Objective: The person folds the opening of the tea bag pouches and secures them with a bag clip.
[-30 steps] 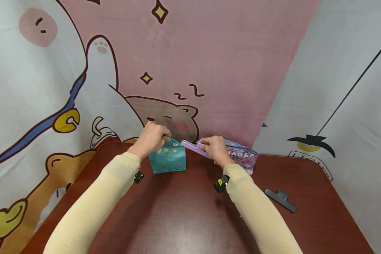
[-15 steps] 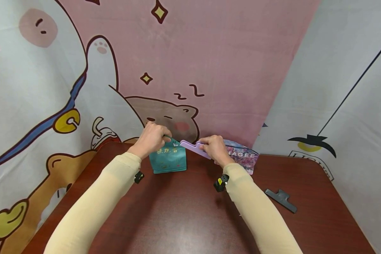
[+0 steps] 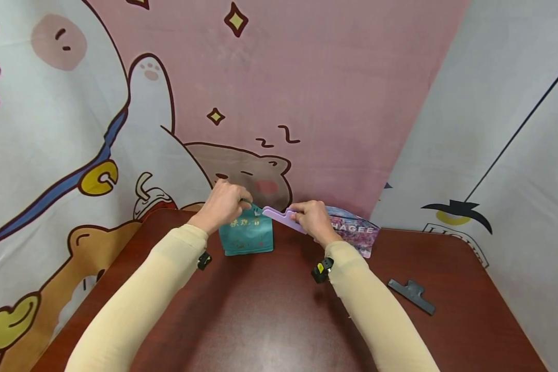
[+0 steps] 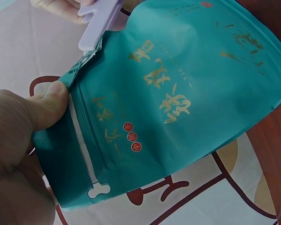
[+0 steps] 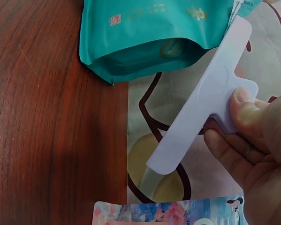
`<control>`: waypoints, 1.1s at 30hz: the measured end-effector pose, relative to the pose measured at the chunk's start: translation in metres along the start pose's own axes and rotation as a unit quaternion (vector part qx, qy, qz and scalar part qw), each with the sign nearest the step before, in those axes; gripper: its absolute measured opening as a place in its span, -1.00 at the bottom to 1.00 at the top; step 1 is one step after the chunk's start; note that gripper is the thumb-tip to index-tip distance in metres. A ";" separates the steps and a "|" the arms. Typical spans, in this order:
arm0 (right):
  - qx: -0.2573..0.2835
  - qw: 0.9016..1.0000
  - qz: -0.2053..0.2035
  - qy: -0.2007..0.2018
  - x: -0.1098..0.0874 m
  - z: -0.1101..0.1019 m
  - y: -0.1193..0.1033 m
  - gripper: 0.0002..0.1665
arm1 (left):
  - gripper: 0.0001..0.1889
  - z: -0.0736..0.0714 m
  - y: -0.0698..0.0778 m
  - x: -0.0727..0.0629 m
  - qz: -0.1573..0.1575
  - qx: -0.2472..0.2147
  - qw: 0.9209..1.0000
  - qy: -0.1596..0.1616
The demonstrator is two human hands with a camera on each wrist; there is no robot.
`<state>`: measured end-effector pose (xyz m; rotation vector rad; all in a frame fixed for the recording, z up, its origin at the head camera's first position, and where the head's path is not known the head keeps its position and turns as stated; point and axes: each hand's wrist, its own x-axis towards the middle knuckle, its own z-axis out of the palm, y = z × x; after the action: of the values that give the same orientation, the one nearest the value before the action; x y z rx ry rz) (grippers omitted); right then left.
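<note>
A teal stand-up pouch (image 3: 246, 235) with gold lettering stands on the table. My left hand (image 3: 223, 201) pinches its top edge, thumb on the front in the left wrist view, where a white zip strip (image 4: 84, 140) runs below the edge. My right hand (image 3: 313, 219) grips a lavender bag clip (image 3: 281, 217) by its handle tabs, thumb on the near one. In the left wrist view the clip's end (image 4: 91, 37) overlaps the pouch's bent top corner. The clip's other end points away from the pouch, with its jaws slightly apart in the right wrist view.
A pink and blue patterned pouch (image 3: 353, 232) stands behind my right hand. On the right of the brown table (image 3: 260, 310) lies a dark grey clip (image 3: 411, 296). A cartoon-printed cloth (image 3: 330, 103) hangs right behind the table's far edge.
The lavender clip has edged slightly left, closer over the pouch's top corner, with my right hand. My left hand and the teal pouch have stayed nearly still.
</note>
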<state>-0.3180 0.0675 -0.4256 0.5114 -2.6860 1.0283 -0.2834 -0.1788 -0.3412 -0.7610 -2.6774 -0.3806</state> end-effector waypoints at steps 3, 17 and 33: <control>0.008 1.000 -0.006 0.002 0.001 0.002 -0.001 -0.81 | -0.92 0.000 -0.001 -0.001 0.001 -0.002 1.000 0.004; 0.027 0.999 -0.031 0.015 0.003 0.008 -0.009 -0.83 | -0.92 -0.002 -0.001 -0.001 -0.006 -0.004 1.000 0.001; 0.029 0.999 -0.031 0.024 0.002 0.009 -0.007 -0.84 | -0.92 0.002 -0.004 -0.001 0.009 -0.007 1.000 0.025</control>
<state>-0.3176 0.0561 -0.4280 0.5702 -2.5883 1.0897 -0.2852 -0.1818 -0.3441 -0.7699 -2.6226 -0.4079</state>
